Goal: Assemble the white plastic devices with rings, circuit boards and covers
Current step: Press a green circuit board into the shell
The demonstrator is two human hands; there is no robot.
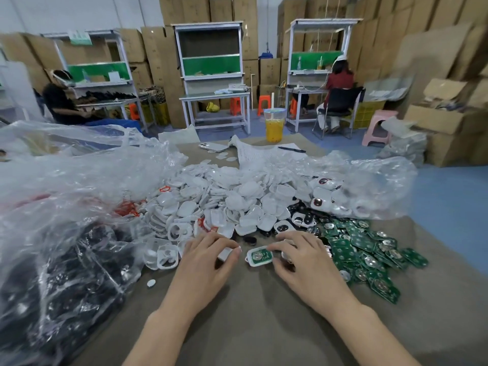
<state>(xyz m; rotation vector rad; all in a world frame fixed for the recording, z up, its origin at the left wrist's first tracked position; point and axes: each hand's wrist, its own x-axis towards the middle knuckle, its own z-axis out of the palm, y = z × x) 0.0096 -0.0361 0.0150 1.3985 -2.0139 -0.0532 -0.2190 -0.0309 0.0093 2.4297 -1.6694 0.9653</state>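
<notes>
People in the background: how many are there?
2. A person in black sits at the left bench, a person in red at the right bench; others may be hidden.

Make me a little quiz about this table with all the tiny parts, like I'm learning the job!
1. True or false: the heap of green circuit boards lies beside the right hand.
2. What sits inside the white case between the two hands? A, an orange ring. B, a green circuit board. C, a pen.
3. Fill in the missing word: the left hand pinches a small ____ plastic piece.

Key: 1 true; 2 B; 3 white.
</notes>
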